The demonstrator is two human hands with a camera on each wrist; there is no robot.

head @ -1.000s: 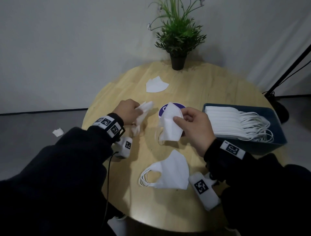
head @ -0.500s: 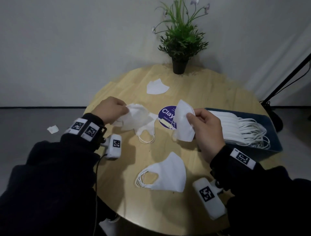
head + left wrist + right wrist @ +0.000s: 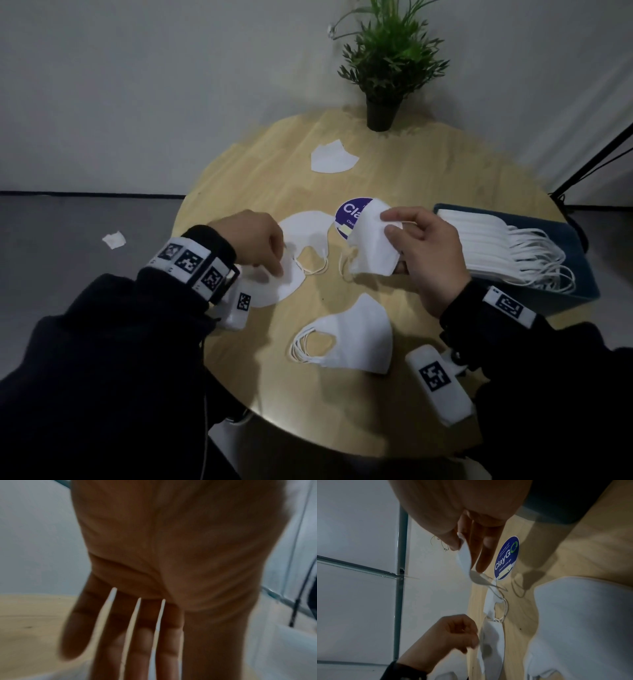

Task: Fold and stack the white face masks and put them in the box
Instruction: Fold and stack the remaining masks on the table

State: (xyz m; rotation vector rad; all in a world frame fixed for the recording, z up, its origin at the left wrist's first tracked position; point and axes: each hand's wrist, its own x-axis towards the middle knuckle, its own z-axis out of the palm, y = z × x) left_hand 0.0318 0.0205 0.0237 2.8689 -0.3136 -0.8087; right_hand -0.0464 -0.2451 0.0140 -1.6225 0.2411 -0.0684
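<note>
On the floor at far left lies a small white scrap [image 3: 114, 239]. Your left hand [image 3: 251, 236] is low over the round wooden table [image 3: 239, 178], fingers curled down, fingertips pressing or pinching the near edge of an opened-out mask [image 3: 294, 253] that lies flat on the wood with its ear loops toward the middle. The head and right wrist views show bent fingers; the left wrist view shows them nearly straight, so you cannot tell for sure whether they pinch the fabric or only press it. Black-and-white square marker tags sit on both wristbands and on the white wrist units.

Farther back, near the potted plant [image 3: 387, 65], one flat mask [image 3: 333, 158] lies alone. Near you, in the middle, a folded stack of masks [image 3: 346, 337] rests with its loops to the left.

A round blue sticker [image 3: 506, 558] on the table reads "ClayGo", with "Let's keep our pantries clean." above it and "Clean as you go" below.

Your right hand [image 3: 428, 250] holds a folded mask [image 3: 373, 240] above the table, just over the sticker's edge, thumb on the front and fingers behind, its loops hanging left.

At right the dark blue box [image 3: 582, 274] holds a neat row of folded masks [image 3: 496, 246], loops spilling toward you.
</note>
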